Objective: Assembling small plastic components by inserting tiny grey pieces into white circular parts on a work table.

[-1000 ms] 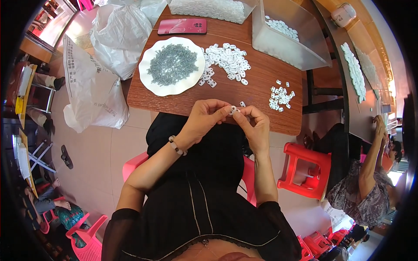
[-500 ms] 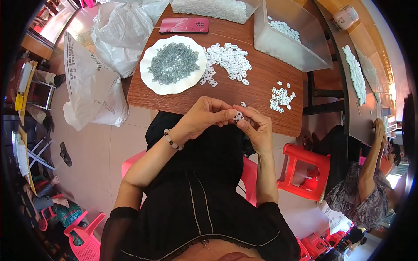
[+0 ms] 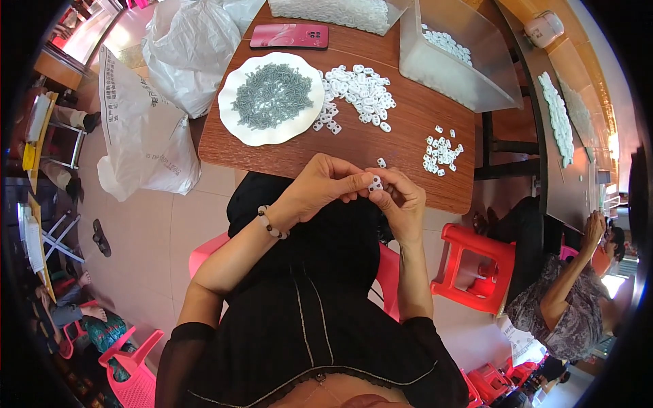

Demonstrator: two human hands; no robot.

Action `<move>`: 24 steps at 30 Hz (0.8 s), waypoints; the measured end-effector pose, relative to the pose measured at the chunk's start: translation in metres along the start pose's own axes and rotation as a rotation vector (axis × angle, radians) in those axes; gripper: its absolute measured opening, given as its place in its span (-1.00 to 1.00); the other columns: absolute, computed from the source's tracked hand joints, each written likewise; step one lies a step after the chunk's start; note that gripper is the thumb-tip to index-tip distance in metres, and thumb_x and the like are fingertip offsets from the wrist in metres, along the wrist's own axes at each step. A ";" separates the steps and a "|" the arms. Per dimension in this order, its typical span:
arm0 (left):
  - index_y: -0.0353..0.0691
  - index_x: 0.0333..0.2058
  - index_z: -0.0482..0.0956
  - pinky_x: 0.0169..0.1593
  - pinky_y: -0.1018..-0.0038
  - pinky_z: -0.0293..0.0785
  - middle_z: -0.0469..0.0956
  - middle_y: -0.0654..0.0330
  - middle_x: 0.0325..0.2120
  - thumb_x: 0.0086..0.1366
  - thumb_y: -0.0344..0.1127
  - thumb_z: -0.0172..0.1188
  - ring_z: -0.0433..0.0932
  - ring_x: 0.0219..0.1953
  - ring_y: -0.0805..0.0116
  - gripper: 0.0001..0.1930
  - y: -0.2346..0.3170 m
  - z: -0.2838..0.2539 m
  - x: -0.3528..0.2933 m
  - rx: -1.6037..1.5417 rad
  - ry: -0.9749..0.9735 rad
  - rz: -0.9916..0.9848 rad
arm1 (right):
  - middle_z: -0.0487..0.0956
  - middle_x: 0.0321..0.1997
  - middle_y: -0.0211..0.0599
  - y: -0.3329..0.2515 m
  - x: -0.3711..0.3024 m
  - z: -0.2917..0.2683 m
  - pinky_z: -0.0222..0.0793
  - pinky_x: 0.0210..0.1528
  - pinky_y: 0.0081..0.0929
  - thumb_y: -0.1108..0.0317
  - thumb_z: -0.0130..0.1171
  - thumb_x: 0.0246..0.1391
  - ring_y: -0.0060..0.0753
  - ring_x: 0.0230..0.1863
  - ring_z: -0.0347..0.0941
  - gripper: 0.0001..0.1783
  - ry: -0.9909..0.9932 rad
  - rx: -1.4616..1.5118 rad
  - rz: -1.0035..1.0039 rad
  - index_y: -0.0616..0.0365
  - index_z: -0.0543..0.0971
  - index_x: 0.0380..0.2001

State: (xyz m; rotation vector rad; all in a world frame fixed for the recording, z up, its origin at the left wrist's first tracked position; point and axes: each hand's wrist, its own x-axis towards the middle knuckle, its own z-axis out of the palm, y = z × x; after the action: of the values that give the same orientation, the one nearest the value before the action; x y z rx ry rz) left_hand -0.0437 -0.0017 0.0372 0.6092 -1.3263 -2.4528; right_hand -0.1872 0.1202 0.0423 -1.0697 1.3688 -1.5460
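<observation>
Both hands meet just off the table's near edge, above my lap. My left hand [image 3: 325, 182] and my right hand [image 3: 403, 196] pinch a small white plastic piece with dark holes [image 3: 375, 183] between thumbs and fingertips. Part of that piece is hidden by the fingers. One loose white piece [image 3: 381, 162] lies on the table just beyond my right fingers. Past my left hand stands a scalloped white plate [image 3: 235, 129] of small grey pins [image 3: 272, 95]. Beside the plate a pile of white two-holed pieces [image 3: 360, 92] is spread out; a smaller group [image 3: 442, 155] lies at the right.
A pink phone [image 3: 289, 37] lies behind the plate. Two translucent bins, one at the back [image 3: 333, 15] and one at the right [image 3: 456, 81], hold white pieces. White sacks [image 3: 146, 129] stand left of the wooden table [image 3: 401, 143]. A red stool [image 3: 476, 265] and another person [image 3: 564, 292] are at right.
The white piece has turned slightly between my fingertips, and both hands keep their pinch in nearly the same place. At right, the other person's arm has shifted a little.
</observation>
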 end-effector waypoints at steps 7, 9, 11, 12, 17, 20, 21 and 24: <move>-0.30 -0.41 0.69 -0.50 0.72 0.27 0.53 0.33 -0.62 0.20 -0.20 0.32 0.39 -0.57 0.66 -0.76 0.003 0.001 -0.002 0.107 0.020 0.028 | 0.53 -0.15 -0.36 -0.003 0.002 0.002 0.41 -0.10 -0.61 0.33 0.33 0.00 -0.51 -0.12 0.46 -0.58 -0.020 -0.103 -0.040 0.22 0.57 -0.04; -0.30 -0.40 0.69 -0.49 0.72 0.26 0.53 0.34 -0.62 0.21 -0.21 0.32 0.39 -0.56 0.67 -0.77 0.004 0.002 -0.002 0.108 0.018 0.035 | 0.54 -0.14 -0.33 -0.002 0.004 0.002 0.40 -0.08 -0.57 0.28 0.33 0.01 -0.47 -0.08 0.45 -0.56 -0.007 -0.119 -0.062 0.22 0.57 -0.03; -0.30 -0.40 0.69 -0.49 0.72 0.27 0.53 0.34 -0.62 0.22 -0.24 0.30 0.39 -0.56 0.67 -0.79 0.007 0.005 -0.005 0.092 0.011 0.033 | 0.58 -0.12 -0.24 0.004 0.008 -0.002 0.39 -0.05 -0.46 0.19 0.31 0.01 -0.35 -0.01 0.42 -0.54 -0.088 -0.260 -0.232 0.24 0.59 -0.05; -0.30 -0.40 0.69 -0.49 0.72 0.27 0.53 0.34 -0.62 0.22 -0.24 0.30 0.39 -0.56 0.67 -0.79 0.008 0.006 -0.007 0.091 0.012 0.032 | 0.58 -0.12 -0.24 0.003 0.007 -0.001 0.39 -0.05 -0.46 0.19 0.31 0.01 -0.35 -0.01 0.42 -0.54 -0.089 -0.259 -0.231 0.24 0.59 -0.05; -0.30 -0.38 0.69 -0.46 0.71 0.27 0.55 0.33 -0.60 0.21 -0.25 0.31 0.43 -0.53 0.65 -0.80 0.009 0.009 -0.012 0.050 0.008 0.007 | 0.58 -0.13 -0.10 0.005 0.000 0.008 0.35 -0.05 -0.47 0.08 0.29 0.04 -0.35 -0.06 0.43 -0.48 -0.014 -0.127 -0.182 0.36 0.59 -0.12; -0.28 -0.41 0.69 -0.49 0.73 0.27 0.54 0.32 -0.61 0.21 -0.27 0.30 0.40 -0.56 0.66 -0.82 0.006 0.010 -0.013 0.002 0.004 0.015 | 0.58 -0.14 -0.08 0.002 -0.002 0.013 0.37 -0.08 -0.47 0.08 0.29 0.04 -0.35 -0.11 0.45 -0.49 0.029 -0.137 -0.193 0.36 0.60 -0.14; -0.28 -0.41 0.69 -0.49 0.73 0.27 0.54 0.32 -0.61 0.21 -0.27 0.30 0.40 -0.56 0.66 -0.82 0.005 0.010 -0.013 0.001 0.004 0.015 | 0.58 -0.14 -0.08 0.002 -0.002 0.013 0.37 -0.08 -0.47 0.08 0.29 0.04 -0.35 -0.11 0.45 -0.49 0.029 -0.137 -0.193 0.36 0.60 -0.14; -0.29 -0.43 0.69 -0.49 0.73 0.27 0.54 0.32 -0.61 0.20 -0.27 0.31 0.40 -0.56 0.65 -0.82 0.007 0.011 -0.016 -0.049 0.009 0.001 | 0.58 -0.15 -0.09 0.002 -0.003 0.014 0.39 -0.13 -0.50 0.08 0.28 0.05 -0.36 -0.15 0.48 -0.50 0.039 -0.165 -0.211 0.36 0.61 -0.15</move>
State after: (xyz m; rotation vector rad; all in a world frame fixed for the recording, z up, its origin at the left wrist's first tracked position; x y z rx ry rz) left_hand -0.0355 0.0099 0.0519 0.6067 -1.2582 -2.4711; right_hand -0.1726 0.1182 0.0412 -1.3279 1.4690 -1.6327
